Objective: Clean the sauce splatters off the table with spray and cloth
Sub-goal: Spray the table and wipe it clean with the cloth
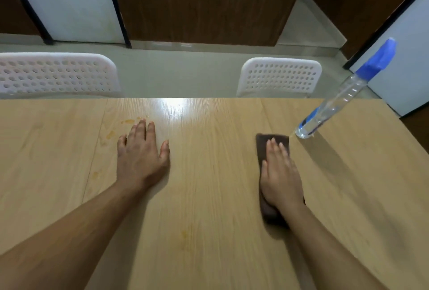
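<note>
Both hands lie flat, right hand (279, 173) pressing a dark brown cloth (269, 210), left hand (141, 157) beside orange splatters (127, 121).

The scene is moderately lit, warm and somewhat dim, by a source overhead. A white glare patch sits on the glossy wooden surface (209, 197) toward 12 o'clock, near its far edge. Soft shadows fall to the 5 o'clock side of things: a long dark one stretches from the base of the spray bottle (336, 101), and narrower ones edge both forearms. Wide-angle distortion bends the frame: the bottle leans strongly toward 1 o'clock, and the wall panels splay outward at 11 and 1 o'clock. Focus is soft overall, with compression smear; the white chairs (279, 77) look hazy and slightly overexposed.
</note>
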